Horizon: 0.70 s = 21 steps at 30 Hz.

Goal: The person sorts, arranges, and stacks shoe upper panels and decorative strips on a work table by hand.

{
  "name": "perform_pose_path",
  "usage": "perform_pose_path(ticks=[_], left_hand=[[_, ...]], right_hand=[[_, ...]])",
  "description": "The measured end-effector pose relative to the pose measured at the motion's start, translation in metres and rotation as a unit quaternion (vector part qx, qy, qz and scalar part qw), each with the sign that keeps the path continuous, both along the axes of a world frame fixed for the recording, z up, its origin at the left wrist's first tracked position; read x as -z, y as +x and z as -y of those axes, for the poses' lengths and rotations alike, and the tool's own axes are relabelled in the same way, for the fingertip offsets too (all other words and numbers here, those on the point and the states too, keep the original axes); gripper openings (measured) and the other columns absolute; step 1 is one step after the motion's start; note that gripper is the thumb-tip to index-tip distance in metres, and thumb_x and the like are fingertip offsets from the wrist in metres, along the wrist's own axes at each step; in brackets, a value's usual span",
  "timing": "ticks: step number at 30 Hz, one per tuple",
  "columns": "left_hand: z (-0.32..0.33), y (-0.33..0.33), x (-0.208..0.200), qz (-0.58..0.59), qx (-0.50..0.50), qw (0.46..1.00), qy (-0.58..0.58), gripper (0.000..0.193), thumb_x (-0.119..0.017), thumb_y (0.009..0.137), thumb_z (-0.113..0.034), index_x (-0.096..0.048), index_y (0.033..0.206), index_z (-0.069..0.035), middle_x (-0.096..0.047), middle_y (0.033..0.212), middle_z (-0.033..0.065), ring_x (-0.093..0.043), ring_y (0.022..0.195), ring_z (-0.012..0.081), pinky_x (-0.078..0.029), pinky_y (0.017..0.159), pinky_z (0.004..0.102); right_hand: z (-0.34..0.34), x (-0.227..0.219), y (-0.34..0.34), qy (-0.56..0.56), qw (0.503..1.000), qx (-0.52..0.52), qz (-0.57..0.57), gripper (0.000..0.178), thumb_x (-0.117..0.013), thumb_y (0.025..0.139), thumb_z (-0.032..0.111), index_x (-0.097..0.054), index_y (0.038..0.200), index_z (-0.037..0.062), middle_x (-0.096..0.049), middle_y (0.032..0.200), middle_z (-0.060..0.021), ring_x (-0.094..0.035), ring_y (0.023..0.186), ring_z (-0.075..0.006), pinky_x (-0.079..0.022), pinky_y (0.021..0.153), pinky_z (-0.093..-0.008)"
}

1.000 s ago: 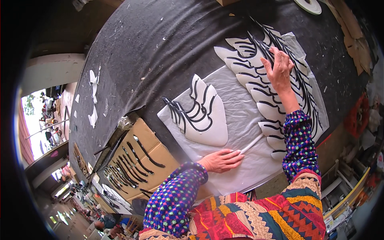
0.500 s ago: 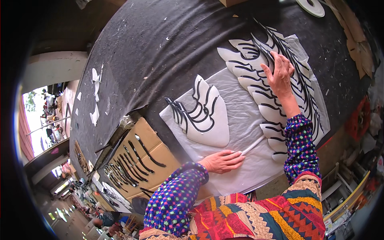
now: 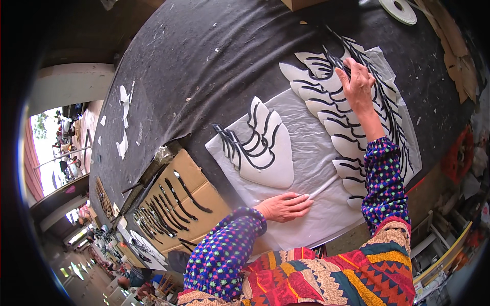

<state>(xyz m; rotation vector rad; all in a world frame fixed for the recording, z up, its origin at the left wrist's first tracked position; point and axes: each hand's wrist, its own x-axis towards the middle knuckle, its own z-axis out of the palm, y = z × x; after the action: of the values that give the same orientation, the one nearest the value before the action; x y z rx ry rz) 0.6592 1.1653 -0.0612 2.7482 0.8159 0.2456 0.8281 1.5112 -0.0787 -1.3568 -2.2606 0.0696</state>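
Note:
My left hand [image 3: 286,207] lies flat with its fingers stretched out on a pale translucent sheet [image 3: 306,224], just below a single white cut-out [image 3: 270,173] with curved black strips. My right hand [image 3: 359,84] rests farther off on a long row of overlapping white, feather-shaped pieces [image 3: 347,140] edged with black strips. Its fingers are bent and the thumb stands apart from them. The fingertips touch the pieces beside some dark strips [image 3: 331,57]; the hand hides what lies right under the palm.
A brown cardboard piece [image 3: 204,191] at the left carries several dark, thin strips [image 3: 168,209]. Dark cloth [image 3: 214,66] covers the table, with white scraps [image 3: 124,107] on its left part. A white roll of tape [image 3: 398,11] lies at the far right near torn cardboard [image 3: 451,56].
My right hand has shifted slightly away from me along the row, and its fingers are more bent. The left hand stays where it was. The view has tilted a little.

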Motion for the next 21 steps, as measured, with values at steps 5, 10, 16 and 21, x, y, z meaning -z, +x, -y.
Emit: perform_pose_path(ticks=[5, 10, 16, 21], left_hand=[[-0.001, -0.001, -0.001, 0.003, 0.005, 1.0, -0.011, 0.046, -0.045, 0.09, -0.032, -0.041, 0.132, -0.015, -0.036, 0.147, 0.0016, -0.035, 0.134, 0.0165, -0.025, 0.109, 0.0366], [0.002, -0.003, -0.002, -0.002, 0.002, 1.0, -0.016, 0.046, -0.045, 0.09, -0.032, -0.041, 0.132, -0.015, -0.035, 0.148, 0.0016, -0.034, 0.135, 0.0167, -0.025, 0.109, 0.0366], [0.0, -0.001, 0.0, -0.001, 0.011, 1.0, -0.014, 0.047, -0.046, 0.089, -0.032, -0.041, 0.133, -0.015, -0.036, 0.147, 0.0016, -0.035, 0.134, 0.0169, -0.024, 0.109, 0.0367], [-0.001, 0.002, 0.003, 0.006, 0.03, 0.999, -0.017, 0.05, -0.048, 0.087, -0.032, -0.042, 0.134, -0.016, -0.037, 0.147, 0.001, -0.035, 0.134, 0.0159, -0.025, 0.109, 0.0359]], right_hand=[[0.003, -0.001, 0.002, -0.039, 0.995, 0.023, -0.084, 0.04, -0.058, 0.093, 0.037, -0.053, 0.119, 0.0077, -0.066, 0.104, -0.0043, -0.054, 0.105, -0.0198, -0.032, 0.092, -0.0401], [0.008, -0.008, -0.001, -0.06, 0.992, 0.009, -0.107, 0.038, -0.059, 0.092, 0.035, -0.053, 0.118, 0.008, -0.065, 0.102, -0.0043, -0.056, 0.103, -0.0203, -0.032, 0.092, -0.0388], [0.011, -0.007, 0.001, -0.052, 0.989, -0.012, -0.141, 0.038, -0.061, 0.091, 0.033, -0.052, 0.118, 0.0082, -0.063, 0.102, -0.0055, -0.059, 0.097, -0.0215, -0.033, 0.09, -0.0397], [0.027, -0.018, 0.0, 0.043, 0.998, 0.027, -0.022, 0.042, -0.06, 0.09, 0.036, -0.052, 0.119, 0.007, -0.058, 0.114, -0.0058, -0.052, 0.109, -0.0201, -0.033, 0.09, -0.0392]])
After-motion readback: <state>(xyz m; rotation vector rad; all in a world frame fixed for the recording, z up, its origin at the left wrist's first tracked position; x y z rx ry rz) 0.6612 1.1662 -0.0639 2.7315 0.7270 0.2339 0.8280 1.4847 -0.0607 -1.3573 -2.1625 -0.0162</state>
